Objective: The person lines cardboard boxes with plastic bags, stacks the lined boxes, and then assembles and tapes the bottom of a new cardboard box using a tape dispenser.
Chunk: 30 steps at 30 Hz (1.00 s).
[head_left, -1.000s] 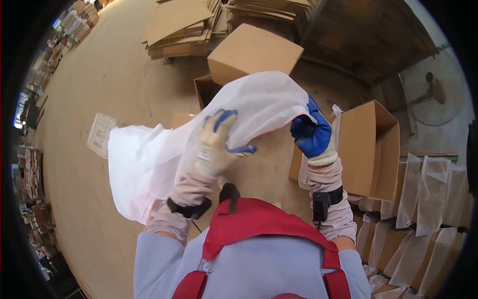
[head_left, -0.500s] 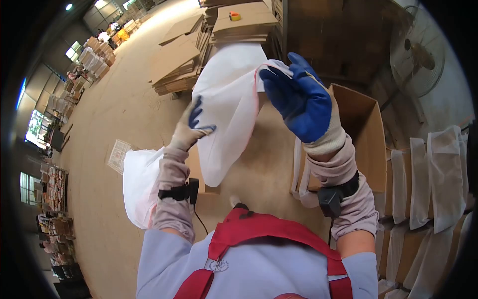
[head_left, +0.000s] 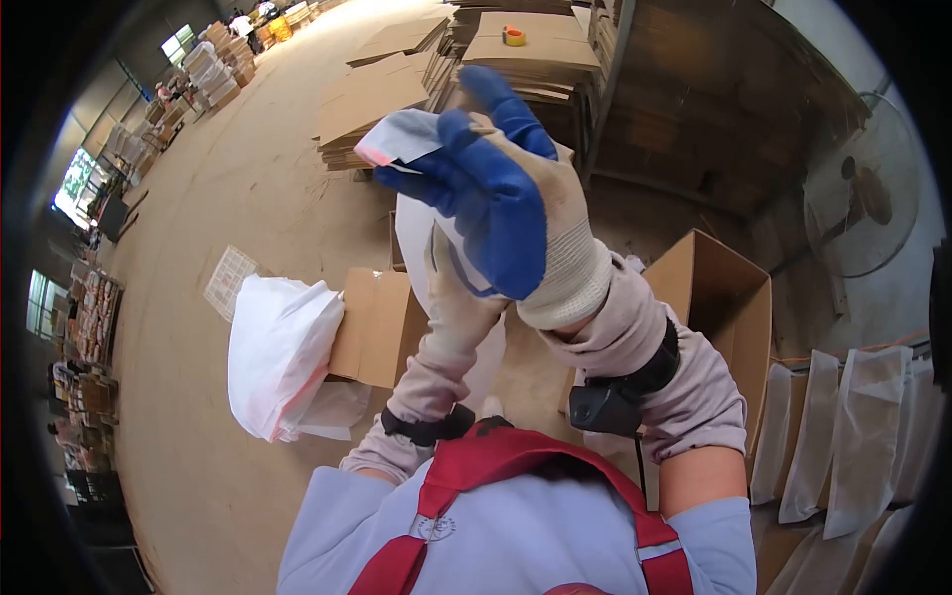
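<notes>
My right hand (head_left: 496, 198), in a blue-coated work glove, is raised in front of me. It pinches the pink-edged end of a white plastic bag (head_left: 409, 137). Below the hand, the rest of the bag hangs down, partly covered by my arms. My left hand (head_left: 461, 283), gloved too, is just under and behind the right one, close to the hanging bag; its fingers are hidden. To the left, a stack of white bags (head_left: 278, 347) with pink edges lies beside a closed cardboard box (head_left: 375, 327).
An open cardboard box (head_left: 729, 307) stands at my right, near bag-lined boxes (head_left: 858, 426). Flattened cardboard (head_left: 387, 104) is stacked ahead, with a tape roll (head_left: 513, 37) on one pile. A fan (head_left: 861, 188) stands at the far right. A white plastic grid (head_left: 233, 283) lies on the floor.
My right hand has swung left across my view with the bag's edge. My left hand has moved right and is now behind it. The view has shifted slightly.
</notes>
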Available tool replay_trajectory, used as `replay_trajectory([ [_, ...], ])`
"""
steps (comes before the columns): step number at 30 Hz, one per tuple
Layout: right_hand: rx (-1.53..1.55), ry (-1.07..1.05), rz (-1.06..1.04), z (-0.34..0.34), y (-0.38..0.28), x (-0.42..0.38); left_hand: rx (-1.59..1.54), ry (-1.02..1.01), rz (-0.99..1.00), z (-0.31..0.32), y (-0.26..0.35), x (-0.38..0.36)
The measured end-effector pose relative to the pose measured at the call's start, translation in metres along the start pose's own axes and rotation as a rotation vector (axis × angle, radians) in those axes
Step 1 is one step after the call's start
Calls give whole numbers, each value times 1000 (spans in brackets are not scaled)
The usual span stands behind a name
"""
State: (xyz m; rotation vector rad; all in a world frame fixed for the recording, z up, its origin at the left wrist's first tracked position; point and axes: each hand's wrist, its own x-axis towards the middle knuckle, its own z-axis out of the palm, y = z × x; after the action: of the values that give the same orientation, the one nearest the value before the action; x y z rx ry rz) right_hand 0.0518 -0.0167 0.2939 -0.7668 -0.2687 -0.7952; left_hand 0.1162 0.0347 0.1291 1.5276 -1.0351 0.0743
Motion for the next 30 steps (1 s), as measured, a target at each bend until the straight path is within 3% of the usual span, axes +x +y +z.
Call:
replay_trajectory([
  [4,-10,-95,109,-8,-9,20,-69,122,-78,5,2,35],
  [5,-22,-153,146,-14,-19,28,160,67,-31,-2,0,43],
  [6,-35,-210,185,-21,-30,35,193,-88,-245,-10,1,47],
  [8,-216,-336,327,-49,-65,43,159,-544,-455,-42,0,62],
  [9,-232,-362,376,-72,-91,38,-229,-554,-583,-54,-1,59],
  [10,-297,-249,376,-92,-116,26,-622,-541,-689,-62,3,58],
  [11,-395,-202,279,-118,-135,9,-606,-579,-802,-73,39,69],
  [12,-536,-202,180,-151,-149,-8,-695,-499,-787,-73,40,67],
  [14,-811,44,327,-206,-151,-63,-1089,-454,-687,-57,23,67],
  [15,-1174,-71,380,-227,-137,-89,-1280,-430,-732,-34,56,71],
  [17,-1324,-252,461,-223,-105,-125,-1442,-645,-619,18,47,72],
  [18,-2024,-319,479,-223,-93,-139,-1637,-745,-750,55,50,70],
  [19,-2158,-367,550,-226,-81,-154,-1717,-821,-763,93,72,60],
  [20,-2074,-359,610,-236,-80,-170,-920,-643,-610,100,142,55],
  [21,-1901,-269,638,-249,-84,-182,-1065,-635,-559,119,168,42],
  [22,-1573,-71,635,-268,-99,-195,-1321,-904,-503,159,141,36],
  [24,-475,472,439,-319,-149,-226,-1378,-991,-576,160,147,41],
  [26,32,556,129,-383,-236,-274,-1351,-1031,-812,148,158,68],
  [27,-741,712,-129,-279,-295,-257,-1312,-897,-649,150,162,71],
  [28,-496,710,-273,-243,-330,-266,-1322,-909,-615,156,165,75],
  [29,-885,583,-335,-187,-349,-257,-1295,-886,-669,163,168,68],
  [30,-817,252,-264,-145,-344,-242,-1261,-857,-722,170,171,61],
])
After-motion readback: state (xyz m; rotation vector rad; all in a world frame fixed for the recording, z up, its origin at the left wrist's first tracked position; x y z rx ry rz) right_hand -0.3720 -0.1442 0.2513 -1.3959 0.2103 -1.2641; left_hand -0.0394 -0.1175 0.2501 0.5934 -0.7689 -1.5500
